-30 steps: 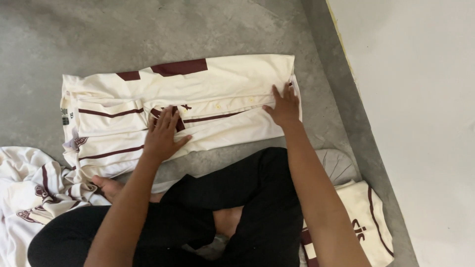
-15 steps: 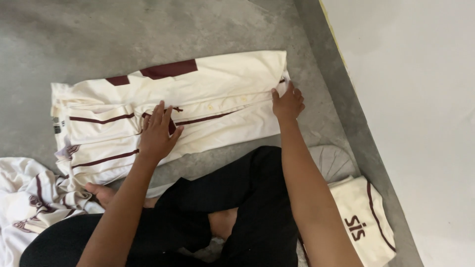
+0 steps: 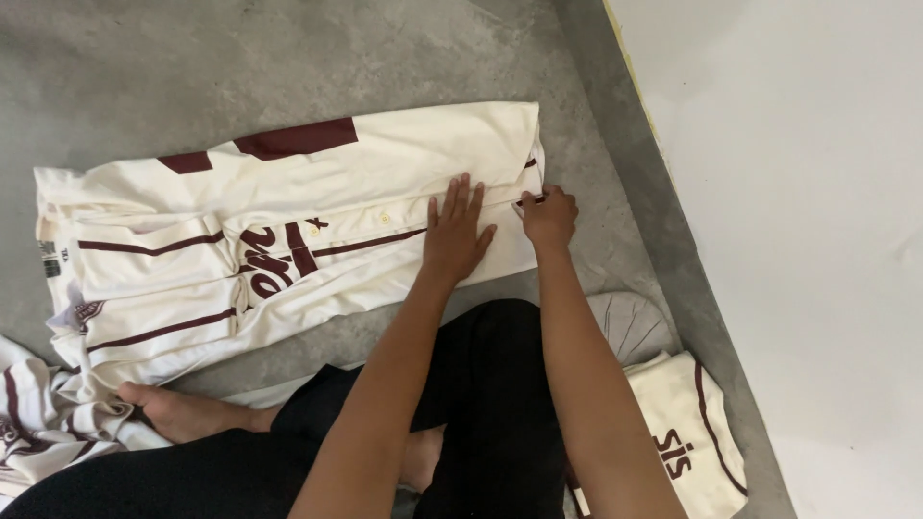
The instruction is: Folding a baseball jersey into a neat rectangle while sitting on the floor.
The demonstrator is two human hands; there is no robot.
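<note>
Head view: a cream, button-front fabric jersey with maroon stripes is laid folded lengthwise on the grey concrete floor, at twelve o'clock from the crossed legs. The left hand is pressed flat, fingers spread, on its right portion. The right hand is pinched on the edge at three o'clock. Judgement: if the pinched edge is pulled unevenly, the fold could be skewed.
</note>
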